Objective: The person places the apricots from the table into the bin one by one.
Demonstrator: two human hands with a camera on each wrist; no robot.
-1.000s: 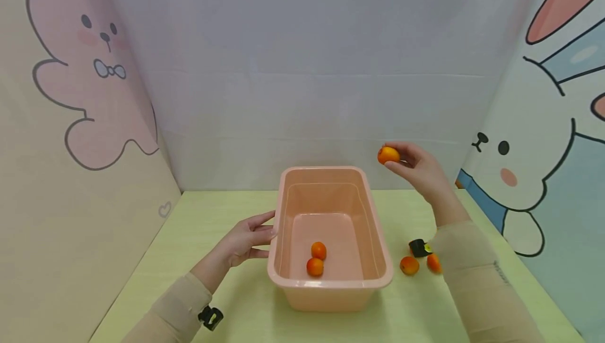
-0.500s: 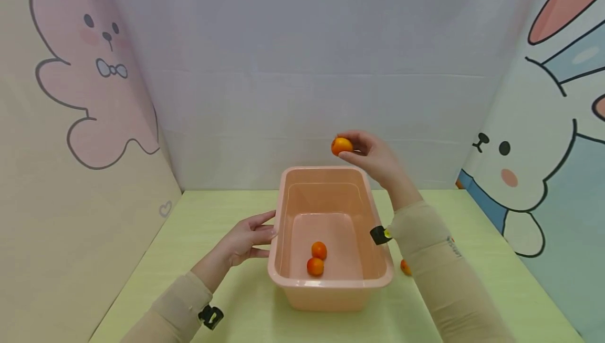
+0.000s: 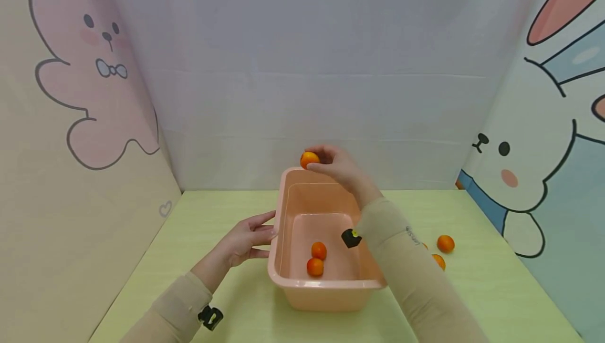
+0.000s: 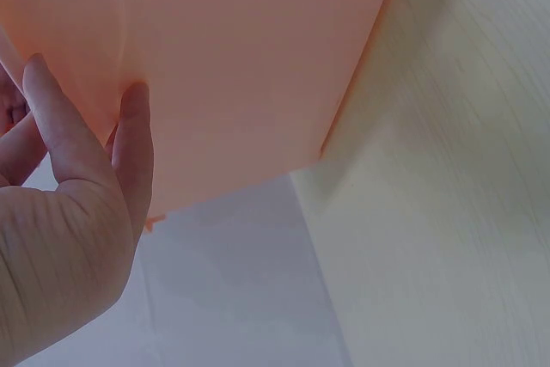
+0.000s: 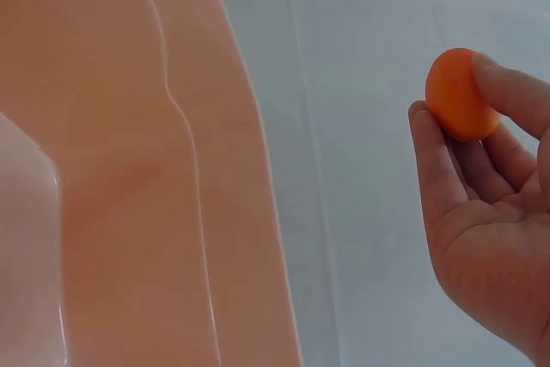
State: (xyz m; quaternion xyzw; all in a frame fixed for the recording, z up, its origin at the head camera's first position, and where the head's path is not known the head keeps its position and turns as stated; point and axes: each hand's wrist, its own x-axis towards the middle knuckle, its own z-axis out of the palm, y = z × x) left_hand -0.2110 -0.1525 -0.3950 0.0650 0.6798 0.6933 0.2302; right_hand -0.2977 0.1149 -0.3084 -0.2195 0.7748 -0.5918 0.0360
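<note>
A peach-coloured plastic bin (image 3: 331, 283) stands on the table, with two small round orange fruits (image 3: 315, 267) on its floor. My left hand (image 3: 246, 238) rests against the bin's left side, fingers spread and fairly straight. In the left wrist view, its fingertips (image 4: 135, 100) touch the outer wall below the rim. My right hand (image 3: 342, 167) pinches another small orange fruit (image 3: 309, 160) between thumb and fingers, above the bin's far end. The right wrist view shows this fruit (image 5: 460, 94) held at the fingertips.
More orange fruits (image 3: 446, 243) lie on the pale green table (image 3: 482, 295) right of the bin, partly behind the right sleeve (image 3: 411, 259). A white cloth wall (image 3: 227, 122) rises behind the table, with cartoon-printed panels on both sides.
My right hand has carried its fruit leftward from beyond the bin's right side to over the far end, dipping slightly lately. The left hand and bin have not visibly moved.
</note>
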